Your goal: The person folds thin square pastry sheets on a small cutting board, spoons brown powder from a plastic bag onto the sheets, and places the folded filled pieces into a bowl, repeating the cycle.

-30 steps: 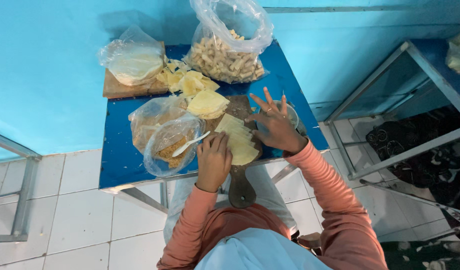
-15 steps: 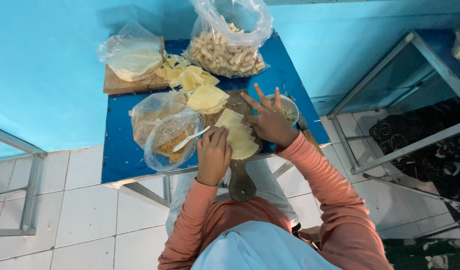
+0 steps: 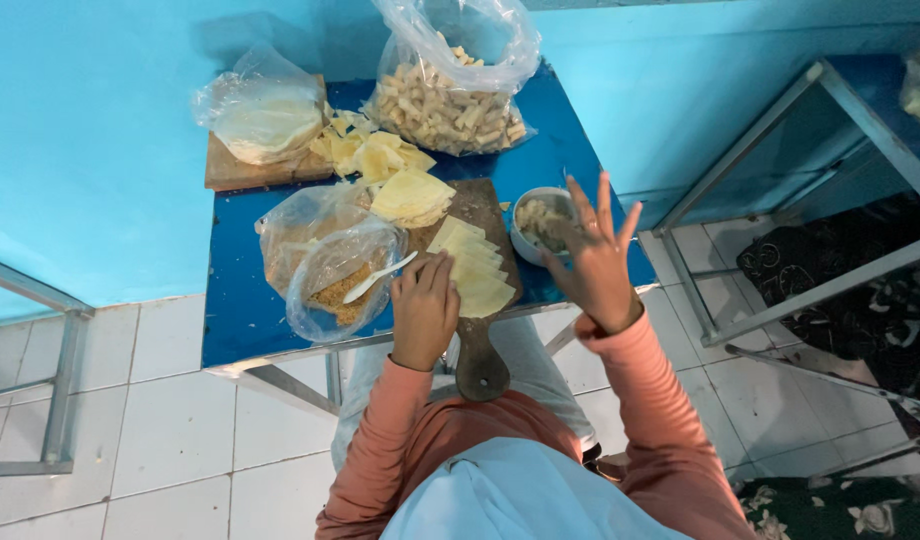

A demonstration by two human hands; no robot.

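Note:
My left hand (image 3: 425, 312) is curled on the handle of a white spoon (image 3: 378, 279), whose tip reaches into a clear bag of brown crumbly filling (image 3: 332, 280). The knuckles rest beside a fanned row of pale yellow wrapper sheets (image 3: 472, 268) lying on a wooden board (image 3: 483, 360). My right hand (image 3: 595, 258) is raised with its fingers spread and nothing in it, just over the near edge of a small white bowl (image 3: 538, 218) of pale paste. Peach sleeves cover both arms.
On the blue table (image 3: 240, 320) are a stack of round wrappers (image 3: 412, 195), loose yellow pieces (image 3: 365, 152), a big bag of rolled pieces (image 3: 450, 105) and a bagged stack on a wooden slab (image 3: 263, 122). A metal frame (image 3: 770, 300) stands to the right, above tiled floor.
My right hand has lifted off the wrappers on the board and moved right, over the small bowl. My left hand stays by the wrappers with the spoon.

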